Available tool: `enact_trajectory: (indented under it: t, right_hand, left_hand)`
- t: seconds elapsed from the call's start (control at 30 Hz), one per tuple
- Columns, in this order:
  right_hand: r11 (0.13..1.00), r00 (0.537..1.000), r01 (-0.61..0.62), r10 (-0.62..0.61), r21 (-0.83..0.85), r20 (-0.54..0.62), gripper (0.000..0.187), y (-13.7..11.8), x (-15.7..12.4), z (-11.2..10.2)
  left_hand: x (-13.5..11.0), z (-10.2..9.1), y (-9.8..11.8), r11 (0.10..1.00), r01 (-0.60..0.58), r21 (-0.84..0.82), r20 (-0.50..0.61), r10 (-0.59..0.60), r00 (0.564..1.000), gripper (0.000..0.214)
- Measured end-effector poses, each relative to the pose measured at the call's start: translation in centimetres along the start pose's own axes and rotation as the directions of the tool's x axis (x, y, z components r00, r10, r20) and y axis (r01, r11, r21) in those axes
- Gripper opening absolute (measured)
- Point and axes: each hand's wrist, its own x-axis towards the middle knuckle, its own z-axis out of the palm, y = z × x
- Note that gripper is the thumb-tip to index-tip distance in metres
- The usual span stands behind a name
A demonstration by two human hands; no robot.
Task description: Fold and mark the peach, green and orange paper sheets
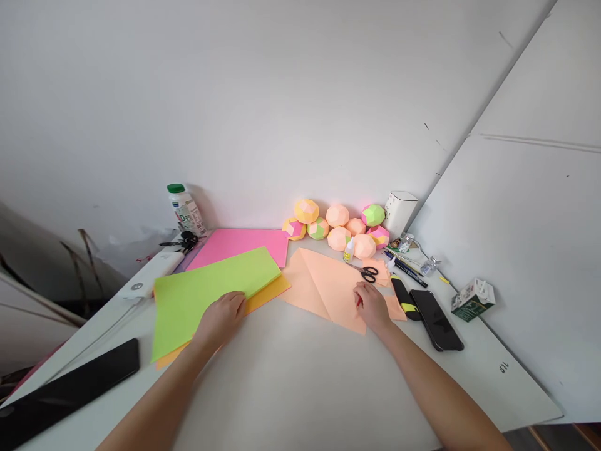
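My left hand [221,318] rests on the near corner of a stack of green paper [206,291] lying over orange sheets; its fingers curl at the stack's edge. My right hand [372,307] sits on a creased peach paper sheet [323,285], fingers closed around a thin red pen or pencil whose tip shows at the thumb. Black-handled scissors [369,273] lie on the peach sheet just beyond my right hand. A pink paper stack [244,244] lies behind the green one.
Several folded paper balls [338,228] sit against the wall with a small glue bottle [348,250]. Two phones [434,318], pens [406,268] and a small carton [472,299] lie to the right. A drink bottle [185,210], keys [185,241] and a black slab [66,391] are on the left.
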Motion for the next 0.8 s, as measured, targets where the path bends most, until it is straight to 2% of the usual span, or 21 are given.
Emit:
enact_trajectory:
  t: [0.13, 0.23, 0.4, 0.57, 0.67, 0.73, 0.8]
  right_hand:
    - [1.000, 1.000, 0.001, -0.001, 0.001, 0.012, 0.032, -0.1, -0.1, -0.1]
    - [1.000, 1.000, 0.004, -0.004, -0.002, 0.005, 0.032, -0.1, -0.1, 0.0]
    - [1.000, 1.000, 0.014, -0.014, -0.012, -0.018, 0.030, 0.1, -0.1, 0.2]
    - [0.998, 0.996, 0.051, -0.053, -0.023, -0.076, 0.025, -1.2, 0.0, -0.9]
    - [0.984, 0.981, 0.180, -0.180, -0.010, -0.071, 0.010, -3.9, -0.5, -1.7]
    - [0.916, 0.917, 0.399, -0.399, 0.029, -0.025, 0.019, -6.1, -1.2, -1.7]
    - [0.842, 0.845, 0.534, -0.535, 0.070, -0.012, 0.025, -7.9, -2.0, -1.2]
  left_hand:
    - [-0.3, -0.8, 1.3, 0.998, -0.051, 0.027, -0.147, 0.054, 0.988, 0.039]
    - [-1.5, -0.8, 3.8, 0.985, -0.164, 0.059, -0.201, 0.173, 0.964, 0.039]
    - [-4.2, 1.2, 8.6, 0.904, -0.418, 0.091, -0.211, 0.428, 0.879, 0.035]
    - [-4.6, 2.9, 9.8, 0.840, -0.532, 0.108, -0.275, 0.540, 0.796, 0.036]
    - [-4.5, 2.9, 9.8, 0.821, -0.560, 0.107, -0.323, 0.561, 0.762, 0.035]
    - [-4.5, 2.7, 9.9, 0.815, -0.571, 0.099, -0.351, 0.566, 0.746, 0.033]
    - [-4.5, 2.4, 10.1, 0.806, -0.586, 0.084, -0.371, 0.571, 0.733, 0.032]
